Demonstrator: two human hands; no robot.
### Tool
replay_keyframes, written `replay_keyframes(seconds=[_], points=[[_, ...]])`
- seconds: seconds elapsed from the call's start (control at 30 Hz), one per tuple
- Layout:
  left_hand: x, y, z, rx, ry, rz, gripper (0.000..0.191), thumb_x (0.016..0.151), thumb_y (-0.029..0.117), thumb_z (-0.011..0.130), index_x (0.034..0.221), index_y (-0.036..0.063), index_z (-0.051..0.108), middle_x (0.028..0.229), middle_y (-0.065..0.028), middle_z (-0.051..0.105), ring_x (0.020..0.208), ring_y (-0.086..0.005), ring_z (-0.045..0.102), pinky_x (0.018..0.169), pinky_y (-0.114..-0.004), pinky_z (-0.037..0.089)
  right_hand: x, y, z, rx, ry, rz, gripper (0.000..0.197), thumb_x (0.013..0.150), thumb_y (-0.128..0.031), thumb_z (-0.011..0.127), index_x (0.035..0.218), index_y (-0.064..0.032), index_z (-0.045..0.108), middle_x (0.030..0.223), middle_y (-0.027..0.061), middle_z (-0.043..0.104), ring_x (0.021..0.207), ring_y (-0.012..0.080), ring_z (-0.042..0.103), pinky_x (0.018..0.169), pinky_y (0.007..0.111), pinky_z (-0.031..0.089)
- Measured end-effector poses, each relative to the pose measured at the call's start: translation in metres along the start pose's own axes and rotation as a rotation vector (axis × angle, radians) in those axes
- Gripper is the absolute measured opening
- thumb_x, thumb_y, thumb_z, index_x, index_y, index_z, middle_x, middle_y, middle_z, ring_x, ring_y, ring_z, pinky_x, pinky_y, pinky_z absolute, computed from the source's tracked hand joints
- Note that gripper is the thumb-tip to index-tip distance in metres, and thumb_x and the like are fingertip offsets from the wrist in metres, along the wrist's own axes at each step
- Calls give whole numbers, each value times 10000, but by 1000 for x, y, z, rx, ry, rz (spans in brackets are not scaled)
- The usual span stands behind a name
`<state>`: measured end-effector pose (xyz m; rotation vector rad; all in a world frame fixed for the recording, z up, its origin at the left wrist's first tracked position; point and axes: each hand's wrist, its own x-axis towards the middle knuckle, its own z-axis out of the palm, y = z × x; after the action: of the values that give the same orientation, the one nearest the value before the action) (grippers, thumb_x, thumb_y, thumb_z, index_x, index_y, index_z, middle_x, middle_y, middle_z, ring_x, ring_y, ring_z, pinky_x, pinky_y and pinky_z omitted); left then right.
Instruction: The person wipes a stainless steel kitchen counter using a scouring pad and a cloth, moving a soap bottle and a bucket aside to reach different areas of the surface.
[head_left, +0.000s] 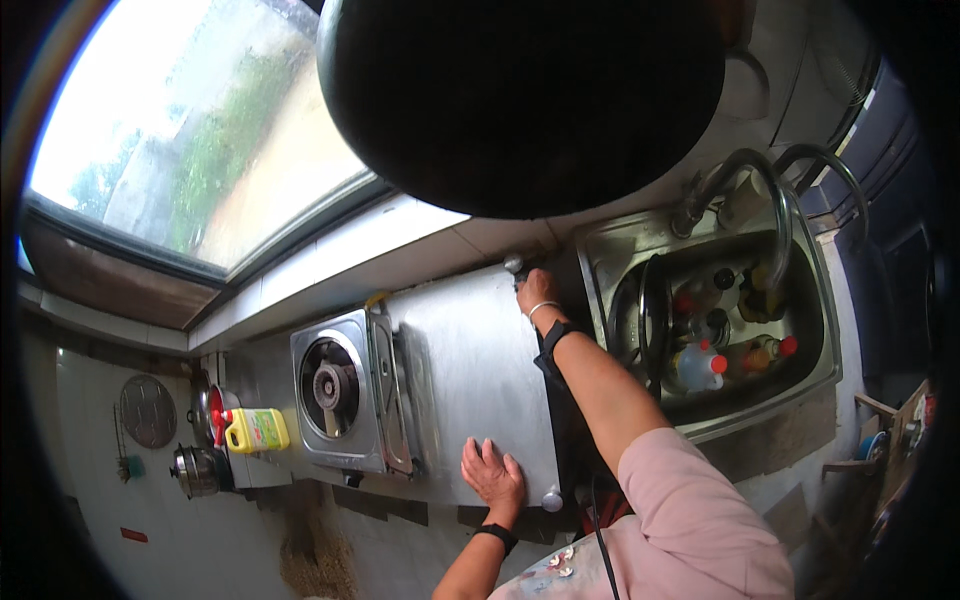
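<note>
A brushed stainless-steel panel (465, 360) lies flat between the gas stove and the sink, with a round metal knob (552, 501) at its near right corner. My left hand (493, 478) rests on its near part, palm down with fingers spread. At the far right corner, beside a second round knob (513, 263), my right hand (538, 292) has its fingers curled against the edge. Something dark shows at those fingertips; whether they grip it is unclear. A dark gap runs along the panel's right side, under my right forearm.
A single-burner gas stove (330, 390) stands left of the panel. A yellow jug (256, 430) sits farther left. The steel sink (829, 352) holds several bottles and a dark pan, under a curved faucet (780, 202). A large dark round shape (517, 105) blocks the top view.
</note>
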<state>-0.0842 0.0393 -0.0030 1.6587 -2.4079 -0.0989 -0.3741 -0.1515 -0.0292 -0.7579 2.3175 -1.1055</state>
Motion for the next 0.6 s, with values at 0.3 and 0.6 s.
replay_keyframes(seconds=[0.3,0.6], points=[[-4,-6,-3,9,-5,-17,503,762,204,582,1223,70,434,1368,-180,322,1287,-357,280,1060,-509,191,-89,27,-15,-123,-196,-113,246,755,-232,633,742,13,649,785,259,620,768,402,616,701,439,508],[-9,-4,1,6,-5,9,504,761,209,581,1220,69,426,1364,-191,322,1279,-369,285,1053,-518,196,3,8,7,-26,14,-83,253,769,-227,648,758,25,659,843,269,622,817,399,619,706,424,513]])
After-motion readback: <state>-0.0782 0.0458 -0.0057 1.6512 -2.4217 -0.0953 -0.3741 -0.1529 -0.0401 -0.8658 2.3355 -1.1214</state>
